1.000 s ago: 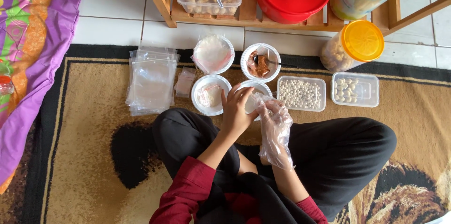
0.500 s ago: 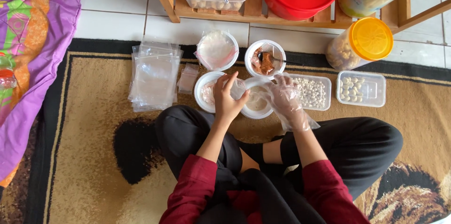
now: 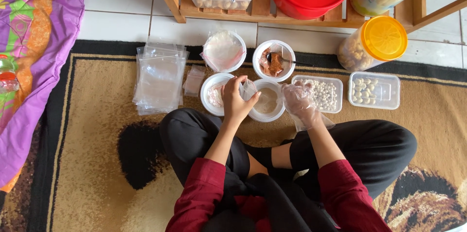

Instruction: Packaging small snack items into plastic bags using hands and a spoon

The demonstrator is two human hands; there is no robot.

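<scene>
Two hands over the bowls: left hand (image 3: 237, 99) pinches a small clear plastic pouch (image 3: 248, 88) above the white bowl (image 3: 266, 100), gloved right hand (image 3: 300, 101) loosely curled, empty; pouch looks flimsy, slippery, best held at the rim.
</scene>
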